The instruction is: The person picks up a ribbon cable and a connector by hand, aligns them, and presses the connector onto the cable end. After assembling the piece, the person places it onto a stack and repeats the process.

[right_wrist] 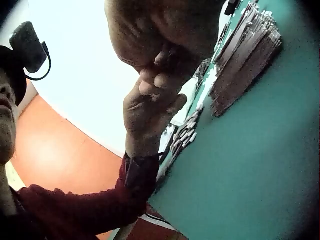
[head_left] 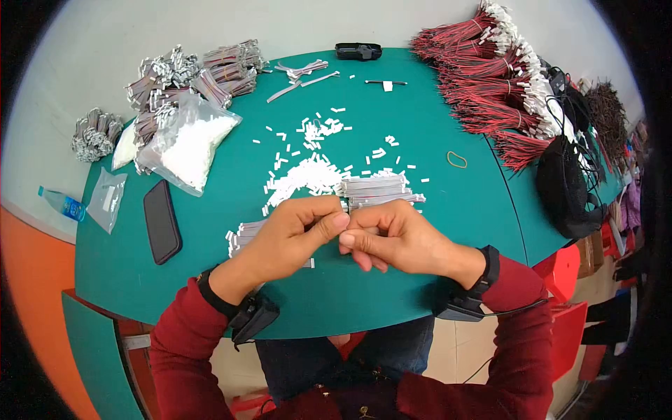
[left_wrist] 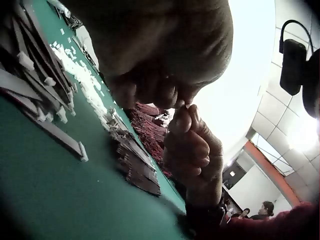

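Observation:
Both hands meet fingertip to fingertip above the near middle of the green table. The left hand pinches with thumb and index finger; the right hand does the same close beside it. Whatever small thing lies between their tips is mostly hidden; a tiny pale bit shows there. Behind the right hand lies a stack of grey flat cables with white ends. More grey cables lie beside the left hand, partly covered by it. A heap of small white connectors spreads just beyond the hands.
A phone, a clear bag of white pieces, an empty plastic bag and bundled grey cables are at the left. Red-black wire bundles and a black bag stand at the right. A rubber band lies nearer.

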The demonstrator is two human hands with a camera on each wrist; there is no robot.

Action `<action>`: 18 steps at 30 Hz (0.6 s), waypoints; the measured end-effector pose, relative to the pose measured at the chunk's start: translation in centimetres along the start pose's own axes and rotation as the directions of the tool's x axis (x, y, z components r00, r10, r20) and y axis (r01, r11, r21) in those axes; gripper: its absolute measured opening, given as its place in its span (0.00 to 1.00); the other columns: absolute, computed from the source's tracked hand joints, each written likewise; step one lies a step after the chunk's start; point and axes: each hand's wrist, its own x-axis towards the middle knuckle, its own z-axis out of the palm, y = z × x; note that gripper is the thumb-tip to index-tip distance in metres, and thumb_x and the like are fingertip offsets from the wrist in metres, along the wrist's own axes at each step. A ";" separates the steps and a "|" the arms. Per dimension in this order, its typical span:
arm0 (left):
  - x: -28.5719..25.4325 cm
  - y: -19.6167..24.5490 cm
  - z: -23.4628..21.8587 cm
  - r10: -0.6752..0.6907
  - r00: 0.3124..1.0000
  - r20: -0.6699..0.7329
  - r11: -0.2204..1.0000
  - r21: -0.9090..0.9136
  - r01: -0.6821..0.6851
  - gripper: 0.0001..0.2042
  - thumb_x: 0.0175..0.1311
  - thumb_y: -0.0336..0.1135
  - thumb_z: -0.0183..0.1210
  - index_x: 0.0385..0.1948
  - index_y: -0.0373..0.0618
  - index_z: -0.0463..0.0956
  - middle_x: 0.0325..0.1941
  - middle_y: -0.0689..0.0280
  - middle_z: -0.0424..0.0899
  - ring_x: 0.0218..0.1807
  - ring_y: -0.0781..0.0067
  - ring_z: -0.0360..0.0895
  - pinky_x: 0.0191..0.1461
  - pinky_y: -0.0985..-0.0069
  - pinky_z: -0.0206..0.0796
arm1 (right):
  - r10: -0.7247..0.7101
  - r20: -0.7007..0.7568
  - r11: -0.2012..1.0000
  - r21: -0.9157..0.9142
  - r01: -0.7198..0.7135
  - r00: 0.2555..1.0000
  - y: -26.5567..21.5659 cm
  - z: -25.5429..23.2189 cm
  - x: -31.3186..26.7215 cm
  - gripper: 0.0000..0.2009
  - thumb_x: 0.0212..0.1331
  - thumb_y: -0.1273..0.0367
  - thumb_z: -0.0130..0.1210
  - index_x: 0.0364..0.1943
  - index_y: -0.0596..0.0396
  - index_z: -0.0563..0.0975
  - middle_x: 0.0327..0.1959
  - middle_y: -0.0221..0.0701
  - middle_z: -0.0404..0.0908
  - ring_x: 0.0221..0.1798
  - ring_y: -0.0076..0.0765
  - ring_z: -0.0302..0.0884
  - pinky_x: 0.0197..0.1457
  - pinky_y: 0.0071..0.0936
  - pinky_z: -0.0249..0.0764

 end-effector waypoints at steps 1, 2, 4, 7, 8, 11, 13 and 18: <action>0.0 0.2 0.0 0.008 1.000 -0.026 1.000 0.004 -0.008 0.15 0.67 0.41 0.47 0.22 0.41 0.68 0.19 0.76 0.62 0.24 0.88 0.54 0.26 0.84 0.48 | 0.008 0.008 1.000 0.016 -0.008 1.000 -0.3 0.1 -0.1 0.12 0.63 0.64 0.49 0.26 0.56 0.75 0.16 0.23 0.72 0.16 0.13 0.63 0.18 0.13 0.58; -0.1 0.4 0.2 0.015 0.999 -0.052 1.000 0.006 -0.015 0.15 0.67 0.41 0.47 0.22 0.40 0.69 0.19 0.76 0.63 0.24 0.88 0.54 0.26 0.84 0.48 | 0.009 -0.006 1.000 0.015 -0.009 1.000 -0.4 0.0 -0.1 0.11 0.62 0.65 0.50 0.26 0.56 0.75 0.16 0.23 0.73 0.16 0.13 0.63 0.18 0.13 0.58; -0.1 0.4 0.2 0.035 0.993 -0.110 0.999 0.035 -0.032 0.14 0.66 0.40 0.49 0.23 0.40 0.69 0.19 0.76 0.63 0.23 0.89 0.54 0.25 0.84 0.47 | 0.009 -0.036 1.000 0.013 -0.008 0.999 -0.5 -0.5 0.1 0.11 0.62 0.65 0.51 0.26 0.57 0.75 0.17 0.23 0.74 0.16 0.13 0.63 0.18 0.13 0.59; 0.2 0.2 0.2 0.063 0.978 -0.201 0.997 0.054 -0.053 0.12 0.65 0.38 0.52 0.23 0.40 0.71 0.19 0.77 0.64 0.23 0.90 0.54 0.25 0.85 0.46 | -0.084 -0.132 0.995 0.036 0.090 0.988 -0.4 -1.7 0.7 0.09 0.60 0.67 0.53 0.28 0.58 0.76 0.16 0.24 0.74 0.17 0.13 0.64 0.19 0.12 0.59; 0.1 0.4 0.2 0.055 0.971 -0.231 0.998 0.022 -0.051 0.11 0.64 0.37 0.53 0.24 0.40 0.72 0.18 0.78 0.64 0.23 0.90 0.54 0.25 0.86 0.46 | -0.079 -0.165 0.996 0.022 0.084 0.983 -0.9 -2.0 0.6 0.07 0.59 0.69 0.55 0.28 0.58 0.76 0.18 0.25 0.75 0.18 0.14 0.65 0.20 0.13 0.61; 0.2 0.2 0.1 0.034 0.951 -0.307 0.999 0.011 -0.032 0.09 0.62 0.36 0.56 0.25 0.40 0.74 0.17 0.79 0.64 0.21 0.91 0.54 0.23 0.86 0.45 | -0.131 -0.320 0.947 0.239 0.213 0.938 0.0 -2.9 1.2 0.05 0.56 0.71 0.56 0.29 0.58 0.77 0.22 0.28 0.77 0.20 0.16 0.68 0.23 0.13 0.65; 0.2 0.0 0.1 0.012 0.952 -0.306 0.999 0.036 -0.001 0.09 0.61 0.36 0.58 0.27 0.40 0.76 0.16 0.80 0.64 0.19 0.92 0.54 0.21 0.86 0.45 | -0.123 -0.354 0.905 0.343 0.251 0.927 -0.2 -3.1 1.1 0.05 0.57 0.70 0.56 0.29 0.58 0.76 0.24 0.29 0.77 0.23 0.17 0.70 0.27 0.15 0.69; 0.0 -0.4 1.2 -0.103 0.985 -0.141 0.985 0.122 0.121 0.09 0.55 0.37 0.62 0.28 0.40 0.78 0.14 0.77 0.65 0.16 0.90 0.54 0.19 0.84 0.47 | -0.154 -0.412 0.901 0.314 0.299 0.898 0.8 -2.2 1.6 0.08 0.59 0.67 0.54 0.28 0.57 0.75 0.25 0.29 0.78 0.25 0.18 0.72 0.29 0.15 0.70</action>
